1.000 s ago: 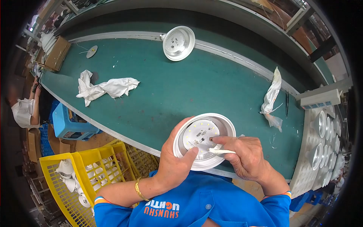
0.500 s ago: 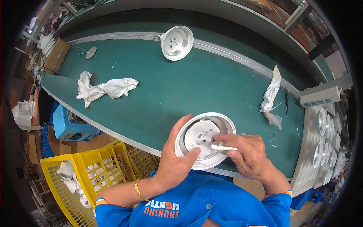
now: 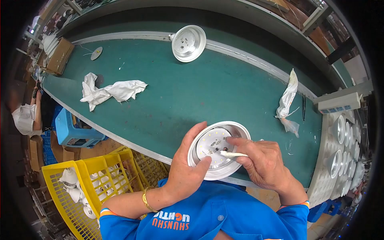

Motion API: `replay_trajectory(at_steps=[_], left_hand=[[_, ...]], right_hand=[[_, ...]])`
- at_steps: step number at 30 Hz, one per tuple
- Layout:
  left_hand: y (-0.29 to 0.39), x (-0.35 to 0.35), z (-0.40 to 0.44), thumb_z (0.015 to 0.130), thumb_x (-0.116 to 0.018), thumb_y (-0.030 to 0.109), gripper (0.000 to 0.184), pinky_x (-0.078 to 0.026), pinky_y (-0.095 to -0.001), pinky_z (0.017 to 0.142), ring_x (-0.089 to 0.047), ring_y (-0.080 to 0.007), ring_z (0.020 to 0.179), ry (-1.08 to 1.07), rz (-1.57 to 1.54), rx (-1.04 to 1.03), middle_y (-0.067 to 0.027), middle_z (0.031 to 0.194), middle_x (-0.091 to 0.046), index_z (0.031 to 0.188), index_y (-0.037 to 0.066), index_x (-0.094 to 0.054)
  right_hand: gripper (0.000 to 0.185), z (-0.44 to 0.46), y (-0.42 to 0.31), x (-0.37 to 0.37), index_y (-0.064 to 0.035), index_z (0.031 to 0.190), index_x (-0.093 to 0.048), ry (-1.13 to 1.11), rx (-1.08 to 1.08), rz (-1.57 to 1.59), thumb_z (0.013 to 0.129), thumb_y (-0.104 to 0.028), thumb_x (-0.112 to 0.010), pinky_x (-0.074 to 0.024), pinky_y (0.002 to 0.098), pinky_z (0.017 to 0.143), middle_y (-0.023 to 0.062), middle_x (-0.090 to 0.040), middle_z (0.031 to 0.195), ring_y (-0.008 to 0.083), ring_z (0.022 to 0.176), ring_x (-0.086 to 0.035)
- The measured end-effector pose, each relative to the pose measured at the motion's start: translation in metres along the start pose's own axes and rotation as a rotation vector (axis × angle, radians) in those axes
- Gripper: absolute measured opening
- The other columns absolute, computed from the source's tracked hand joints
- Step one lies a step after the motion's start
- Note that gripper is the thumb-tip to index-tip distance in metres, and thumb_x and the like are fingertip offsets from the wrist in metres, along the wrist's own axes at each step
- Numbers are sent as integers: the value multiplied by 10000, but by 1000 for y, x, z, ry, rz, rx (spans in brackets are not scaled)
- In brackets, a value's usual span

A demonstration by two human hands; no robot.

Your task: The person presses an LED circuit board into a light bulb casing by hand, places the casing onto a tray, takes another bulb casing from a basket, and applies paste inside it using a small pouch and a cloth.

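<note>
My left hand (image 3: 185, 173) grips a silver bowl-shaped LED lamp housing (image 3: 241, 131) by its side, with the thumb over the rim. The open face is tilted up toward me. Inside lies a round LED board (image 3: 206, 146) with small yellow chips around it and a few dark parts near the middle. In my closed right hand (image 3: 264, 163) is a thin white stick-like piece (image 3: 233, 154), its ragged tip over the board; I cannot make out its exact kind. My right index finger reaches into the housing, and whether it touches the board is unclear.
Another lamp (image 3: 189, 44) lies at the bench's back edge. Crumpled white cloth (image 3: 124, 91) lies left, a twisted white bag (image 3: 288, 98) right. A round disc with wires (image 3: 96, 53) is far left. A yellow crate (image 3: 76, 170) stands lower left, a power strip (image 3: 340, 103) right.
The housing has turned slightly in my left hand. My right index finger has moved up and is straighter, and the white piece's tip has shifted slightly left over the board.
</note>
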State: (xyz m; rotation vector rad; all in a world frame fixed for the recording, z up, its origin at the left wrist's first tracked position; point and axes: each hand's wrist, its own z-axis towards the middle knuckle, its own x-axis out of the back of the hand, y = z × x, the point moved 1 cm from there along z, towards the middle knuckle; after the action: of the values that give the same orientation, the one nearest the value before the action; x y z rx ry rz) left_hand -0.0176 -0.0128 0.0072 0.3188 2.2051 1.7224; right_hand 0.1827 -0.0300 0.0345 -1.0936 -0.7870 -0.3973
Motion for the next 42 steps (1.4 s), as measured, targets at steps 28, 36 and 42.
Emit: replay_trajectory(at_steps=[28, 36, 42], left_hand=[[-3, 0, -1, 796, -544, -69, 610, -391, -348, 1046, -524, -246, 1219, 15, 44, 20, -181, 1287, -540, 1384, 0, -393], [-3, -3, -2, 793, -539, -88, 593, -400, -343, 1037, -532, -244, 1211, 58, 34, 49, -178, 1273, -552, 1367, -6, -417], [-5, -4, -2, 791, -539, -87, 591, -402, -342, 1034, -536, -245, 1206, 71, 39, 45, -179, 1265, -558, 1365, -7, -421]], right_hand=[[267, 1, -5, 3, 19, 1043, -585, -109, -46, -6, 905, -207, -615, -486, 367, 478, 153, -677, 769, 287, 545, -636], [254, 0, -3, 0, 20, 1043, -584, -79, -37, -8, 912, -197, -604, -479, 375, 479, 154, -676, 781, 297, 541, -627], [254, 0, -3, 0, 17, 1041, -584, -75, -45, 1, 904, -194, -616, -475, 375, 474, 157, -679, 794, 297, 540, -626]])
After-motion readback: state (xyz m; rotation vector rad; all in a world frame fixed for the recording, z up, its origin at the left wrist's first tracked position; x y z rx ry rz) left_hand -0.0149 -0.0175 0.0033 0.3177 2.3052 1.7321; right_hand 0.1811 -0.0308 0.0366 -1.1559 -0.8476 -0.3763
